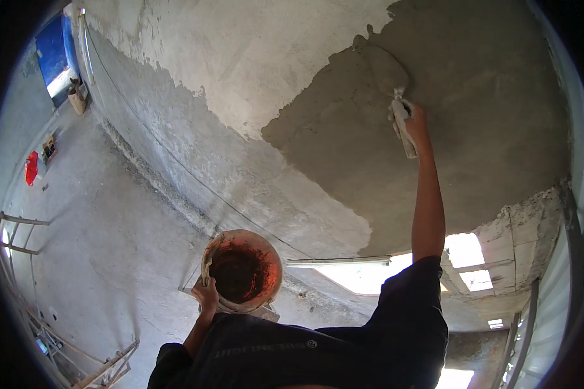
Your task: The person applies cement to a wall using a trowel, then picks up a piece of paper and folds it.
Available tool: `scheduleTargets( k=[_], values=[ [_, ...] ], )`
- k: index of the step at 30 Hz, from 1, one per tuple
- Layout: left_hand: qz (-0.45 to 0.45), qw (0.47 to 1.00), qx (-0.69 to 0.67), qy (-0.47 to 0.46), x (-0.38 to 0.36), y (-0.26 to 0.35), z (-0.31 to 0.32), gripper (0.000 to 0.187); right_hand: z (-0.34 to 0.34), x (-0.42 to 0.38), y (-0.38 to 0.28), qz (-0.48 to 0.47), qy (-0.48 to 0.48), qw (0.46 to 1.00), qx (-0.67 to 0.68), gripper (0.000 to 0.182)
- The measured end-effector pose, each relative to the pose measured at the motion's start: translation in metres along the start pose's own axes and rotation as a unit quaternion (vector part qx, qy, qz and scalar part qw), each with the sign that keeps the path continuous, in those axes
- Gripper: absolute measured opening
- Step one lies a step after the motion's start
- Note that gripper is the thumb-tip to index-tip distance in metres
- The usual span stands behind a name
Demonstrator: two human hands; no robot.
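Note:
My right hand (418, 124) is raised with its fingers wrapped round the handle of a plastering trowel (390, 71). The blade lies against a dark grey patch of wet plaster (493, 123), near its ragged edge. Past that edge the surface is paler and drier (253, 52). Lower down, my left hand (206, 295) grips the rim of an orange-red bucket (271, 256). The bucket is tilted so its mouth shows, with dark residue inside and grey smears on the rim.
A thin cable (175, 159) runs along the grey surface. Metal frames (113, 363) stand at lower left, and another frame (19, 220) is at the left edge. A red item (31, 168) and a sack (77, 100) rest near a blue door (52, 52). Bright openings (466, 251) show at right.

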State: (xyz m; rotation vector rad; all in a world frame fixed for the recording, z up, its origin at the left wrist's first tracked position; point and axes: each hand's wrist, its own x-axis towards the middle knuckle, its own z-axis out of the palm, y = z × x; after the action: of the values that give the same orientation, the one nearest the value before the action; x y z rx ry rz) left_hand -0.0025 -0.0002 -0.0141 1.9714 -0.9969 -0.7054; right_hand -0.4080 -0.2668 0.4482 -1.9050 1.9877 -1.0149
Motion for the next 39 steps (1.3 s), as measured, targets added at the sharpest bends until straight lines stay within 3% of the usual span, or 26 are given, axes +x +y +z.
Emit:
scheduleTargets(
  k=[4,6,9,11,12,14,15,17,21,24,26,28,30,33,35,36,38,39],
  values=[
    [0.022,0.998,-0.026,-0.059,0.003,0.03,-0.018,0.026,-0.006,-0.017,0.005,-0.005,0.061,0.996,-0.06,0.019],
    [0.031,0.999,-0.042,0.002,0.001,0.014,-0.006,0.025,-0.005,-0.02,-0.005,-0.001,0.067,0.996,-0.055,0.018],
    [0.075,0.996,-0.041,0.009,0.002,0.007,-0.001,0.024,0.002,-0.013,-0.017,-0.037,0.037,0.994,-0.093,0.022],
    [0.054,0.997,-0.057,-0.003,0.003,0.022,-0.008,0.023,0.009,-0.006,-0.024,-0.176,0.067,0.945,-0.267,0.027],
    [0.033,0.997,-0.075,-0.016,0.003,0.028,-0.01,0.023,0.01,0.001,-0.022,-0.176,0.068,0.945,-0.266,0.027],
    [0.027,0.998,-0.046,-0.017,0.002,0.018,-0.006,0.023,0.012,0.018,-0.014,-0.253,0.105,0.876,-0.397,0.03],
    [0.021,0.999,-0.017,-0.018,0.003,0.014,-0.005,0.024,0.011,0.025,-0.016,-0.253,0.105,0.877,-0.396,0.03],
    [0.04,0.998,-0.04,0.0,0.002,0.032,-0.013,0.024,0.001,0.034,-0.029,-0.107,0.069,0.945,-0.302,0.031],
    [0.094,0.995,-0.037,0.026,0.001,0.025,-0.011,0.024,-0.024,0.037,-0.049,-0.078,0.105,0.956,-0.262,0.03],
    [0.042,0.998,-0.008,-0.035,0.004,0.011,-0.008,0.025,-0.021,0.029,-0.051,-0.135,0.148,0.958,-0.206,0.028],
    [0.057,0.998,-0.035,-0.014,0.004,0.01,-0.003,0.025,-0.008,0.017,-0.057,-0.03,0.013,0.992,-0.121,0.028],
    [0.071,0.996,-0.061,0.009,0.003,0.007,0.002,0.025,0.008,0.019,-0.041,-0.019,-0.005,0.993,-0.117,0.028],
    [0.013,1.0,-0.014,-0.001,0.003,0.004,0.002,0.024,0.019,0.021,-0.029,-0.008,-0.024,0.993,-0.112,0.028],
    [0.043,0.999,-0.024,0.014,0.002,0.015,-0.004,0.024,0.022,0.025,-0.005,0.016,-0.031,0.995,-0.092,0.028],
    [0.039,0.999,-0.022,0.02,0.002,0.013,-0.003,0.024,0.012,0.038,0.032,-0.058,0.005,0.991,-0.118,0.027],
    [0.035,0.999,-0.02,0.027,0.001,0.012,-0.002,0.025,0.013,0.032,0.025,-0.06,0.002,0.991,-0.118,0.027],
    [0.037,0.999,-0.017,0.024,0.002,0.008,-0.001,0.025,0.013,0.01,0.005,-0.046,0.118,0.981,-0.144,0.025],
    [0.043,0.999,-0.012,0.018,0.001,0.007,0.0,0.025,0.01,0.017,0.021,-0.045,0.117,0.981,-0.145,0.025]
  ],
)
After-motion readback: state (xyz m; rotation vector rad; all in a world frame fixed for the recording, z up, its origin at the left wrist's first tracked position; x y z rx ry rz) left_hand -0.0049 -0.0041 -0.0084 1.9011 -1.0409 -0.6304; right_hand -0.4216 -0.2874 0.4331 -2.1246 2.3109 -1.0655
